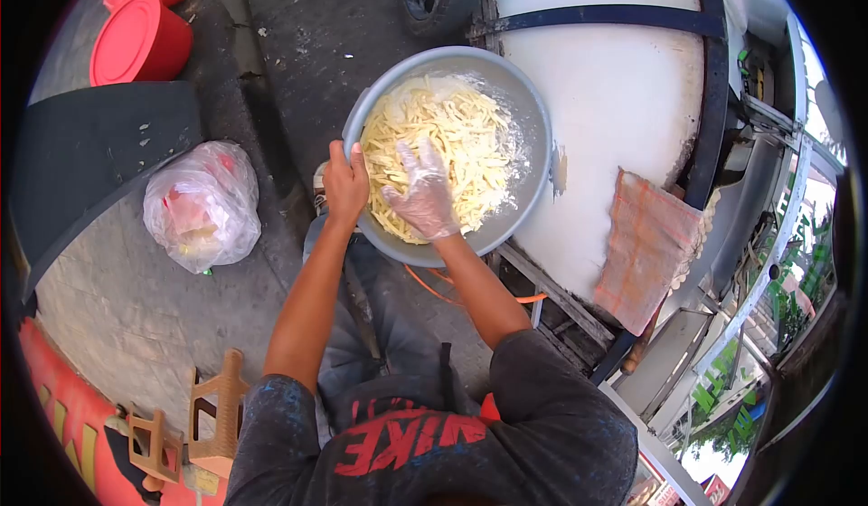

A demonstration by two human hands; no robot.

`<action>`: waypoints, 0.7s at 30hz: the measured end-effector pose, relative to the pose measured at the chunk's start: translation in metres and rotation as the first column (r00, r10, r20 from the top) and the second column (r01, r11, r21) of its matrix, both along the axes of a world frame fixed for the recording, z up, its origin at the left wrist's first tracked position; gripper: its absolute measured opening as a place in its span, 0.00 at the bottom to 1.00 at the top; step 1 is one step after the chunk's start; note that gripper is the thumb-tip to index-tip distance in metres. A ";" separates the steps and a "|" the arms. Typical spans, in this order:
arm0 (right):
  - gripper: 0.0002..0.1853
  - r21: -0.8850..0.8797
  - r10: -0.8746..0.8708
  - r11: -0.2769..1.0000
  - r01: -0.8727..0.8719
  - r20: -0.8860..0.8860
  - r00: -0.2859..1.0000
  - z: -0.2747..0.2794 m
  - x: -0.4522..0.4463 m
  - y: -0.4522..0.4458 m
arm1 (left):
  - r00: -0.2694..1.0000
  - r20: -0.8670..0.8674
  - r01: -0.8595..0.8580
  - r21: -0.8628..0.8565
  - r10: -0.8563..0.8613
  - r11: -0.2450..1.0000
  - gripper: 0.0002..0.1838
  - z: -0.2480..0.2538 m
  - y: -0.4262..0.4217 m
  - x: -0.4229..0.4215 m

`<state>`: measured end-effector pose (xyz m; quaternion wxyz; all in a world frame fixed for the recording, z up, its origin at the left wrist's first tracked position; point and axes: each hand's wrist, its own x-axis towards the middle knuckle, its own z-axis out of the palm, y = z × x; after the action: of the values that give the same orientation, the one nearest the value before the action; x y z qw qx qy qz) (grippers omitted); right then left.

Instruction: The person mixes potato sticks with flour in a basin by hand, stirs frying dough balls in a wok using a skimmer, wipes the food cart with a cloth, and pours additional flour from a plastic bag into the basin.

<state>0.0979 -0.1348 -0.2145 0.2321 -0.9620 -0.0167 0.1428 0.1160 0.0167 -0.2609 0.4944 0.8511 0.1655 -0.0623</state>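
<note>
"As we look down, what is largest before us?"

"On our right, the broad white panel with dark bands (606, 99). Beside it, over our legs, we have the round grey plastic basin (532, 144)."

"What does our basin hold?"

"A heap of thin, pale-yellow cut strips (479, 158) — we see white powder over them and up the basin's side."

"And our hands?"

"Our right hand in a clear plastic glove (425, 194) lies on the strips — fingers spread, unclenched. Our bare left hand (345, 182) grips the basin's left rim."
</note>
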 end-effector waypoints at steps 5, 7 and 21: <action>0.38 0.419 -0.623 0.587 0.692 -0.312 0.717 -0.084 -0.050 -0.154 | 1.000 -0.012 0.003 -0.010 -0.003 1.000 0.16 0.001 0.000 0.003; 0.34 0.354 -0.263 -0.287 0.890 -0.923 0.282 -0.137 -0.054 -0.202 | 1.000 -0.027 0.015 -0.018 -0.015 1.000 0.16 0.003 0.001 0.002; 0.44 0.454 0.107 0.640 0.621 -0.852 0.512 -0.122 0.100 -0.128 | 1.000 -0.024 -0.004 -0.101 0.002 0.995 0.19 -0.003 -0.001 0.011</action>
<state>0.1976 -0.2626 -0.3363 0.5878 -0.5928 0.1981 0.5136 0.1274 0.0156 -0.2634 0.5351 0.8238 0.1691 -0.0800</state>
